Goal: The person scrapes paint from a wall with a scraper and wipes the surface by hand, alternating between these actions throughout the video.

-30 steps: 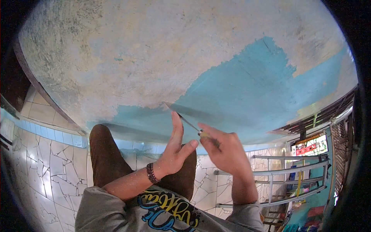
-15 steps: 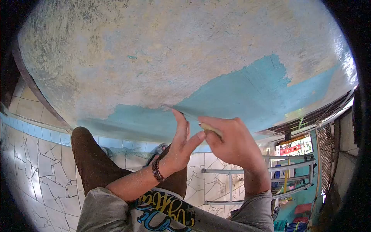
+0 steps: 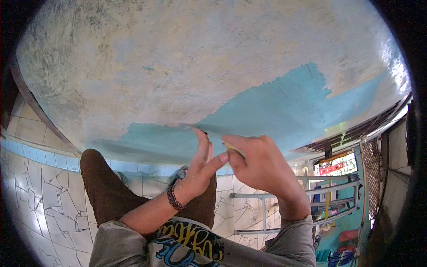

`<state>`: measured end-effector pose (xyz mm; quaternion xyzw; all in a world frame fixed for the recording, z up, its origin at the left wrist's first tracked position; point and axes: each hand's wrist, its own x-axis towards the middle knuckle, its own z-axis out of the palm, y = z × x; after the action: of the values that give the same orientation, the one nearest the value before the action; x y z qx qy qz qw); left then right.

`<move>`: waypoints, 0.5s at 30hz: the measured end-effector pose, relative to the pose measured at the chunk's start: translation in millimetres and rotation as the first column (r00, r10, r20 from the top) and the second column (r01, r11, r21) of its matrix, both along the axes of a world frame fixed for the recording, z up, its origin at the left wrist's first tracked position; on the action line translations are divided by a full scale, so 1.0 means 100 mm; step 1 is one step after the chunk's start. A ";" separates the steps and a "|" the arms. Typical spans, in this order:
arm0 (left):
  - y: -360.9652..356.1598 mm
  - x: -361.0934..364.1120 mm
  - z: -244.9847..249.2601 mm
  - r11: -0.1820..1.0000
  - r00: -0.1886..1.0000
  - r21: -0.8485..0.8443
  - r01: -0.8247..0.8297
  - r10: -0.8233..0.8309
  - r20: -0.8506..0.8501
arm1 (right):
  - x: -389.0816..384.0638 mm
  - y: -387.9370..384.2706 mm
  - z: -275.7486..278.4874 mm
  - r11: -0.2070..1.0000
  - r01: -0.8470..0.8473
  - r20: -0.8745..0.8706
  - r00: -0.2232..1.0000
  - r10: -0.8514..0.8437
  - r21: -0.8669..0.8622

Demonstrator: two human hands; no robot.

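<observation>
Closing up since a second ago, the right hand stays clamped on the scraper while the left hand presses flat, spread fingers on its blade. The blade is now mostly hidden, at the blue paint edge mid-frame on the wall — likely mid-stroke.

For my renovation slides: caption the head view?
Right hand holds a scraper, left hand pressing its tip against peeling blue paint.
</observation>
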<state>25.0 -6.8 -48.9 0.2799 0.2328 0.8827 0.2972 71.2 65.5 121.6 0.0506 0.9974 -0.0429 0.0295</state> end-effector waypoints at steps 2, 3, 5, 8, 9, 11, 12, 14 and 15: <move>0.01 0.00 0.00 1.000 1.000 -0.004 0.004 -0.004 -0.013 | -0.02 0.01 -0.04 1.000 -0.006 0.036 0.999 0.005 0.017; -0.01 0.00 -0.01 1.000 0.999 -0.003 0.008 -0.008 -0.051 | 0.01 0.00 -0.02 1.000 0.000 0.016 1.000 -0.001 0.023; -0.03 0.00 -0.02 1.000 0.998 0.006 0.016 -0.016 -0.059 | 0.07 -0.05 0.05 0.999 0.003 -0.013 1.000 -0.002 0.035; 0.01 0.00 -0.02 0.999 0.999 0.022 0.024 -0.024 -0.022 | -0.01 -0.02 -0.04 0.999 0.029 0.012 1.000 -0.029 0.031; 0.02 0.03 -0.05 1.000 1.000 0.017 0.011 -0.011 -0.028 | 0.03 -0.02 -0.02 0.999 0.013 0.002 1.000 -0.013 0.033; 0.02 0.05 -0.08 0.999 0.999 0.016 0.030 -0.029 -0.044 | 0.10 -0.04 0.00 0.999 -0.026 -0.011 1.000 0.026 0.033; -0.01 0.02 -0.04 0.998 0.997 0.023 0.056 -0.055 -0.052 | 0.10 -0.02 -0.01 1.000 -0.009 -0.020 1.000 0.009 0.017; 0.01 0.00 -0.04 0.998 0.998 0.027 0.060 -0.059 -0.027 | 0.05 0.04 -0.01 1.000 0.011 -0.037 0.999 -0.012 -0.006; 0.04 0.01 -0.07 0.998 0.999 0.017 0.054 -0.054 0.004 | 0.04 0.05 -0.02 1.000 0.009 0.002 1.000 -0.009 -0.002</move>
<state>25.7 -2.6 -56.4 0.2866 0.2172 0.8769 0.3191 74.9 70.7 119.4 0.0550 0.9971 -0.0439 0.0303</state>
